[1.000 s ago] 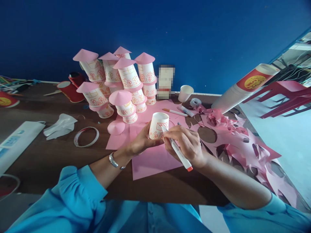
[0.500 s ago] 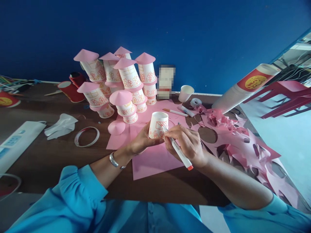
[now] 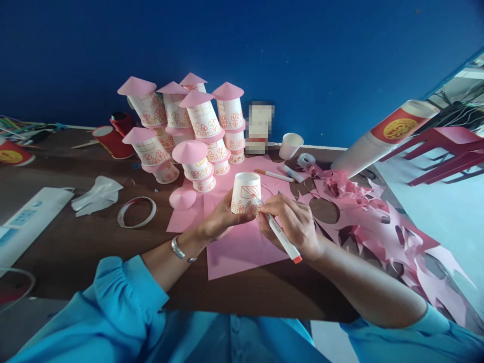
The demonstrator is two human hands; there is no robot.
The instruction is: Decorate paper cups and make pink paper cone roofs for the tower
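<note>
- The left hand [image 3: 220, 222] curls around the lower part of a white cup [image 3: 245, 189], thumb and fingers closed on it.
- The cup is held above a pink sheet [image 3: 242, 259]; its side bears a red striped box over red and orange flowers.
- The right hand [image 3: 289, 222], just right of the cup, pinches a white marker [image 3: 283, 238] between thumb and fingers. The tip is at the cup's side; whether it touches, I cannot tell.
- Behind and left of the cup stand paper towers [image 3: 202, 121] with pink cone roofs.
- Left of the cup lies a loose pink cone [image 3: 182, 198], and farther left a tape ring [image 3: 136, 212].
- Behind and right of the cup are a pen [image 3: 274, 175] and a plain cup [image 3: 291, 145].
- Well right of the cup, cut pink scraps [image 3: 381, 229] lie heaped, with a stack of cups [image 3: 363, 151] leaning behind them.
</note>
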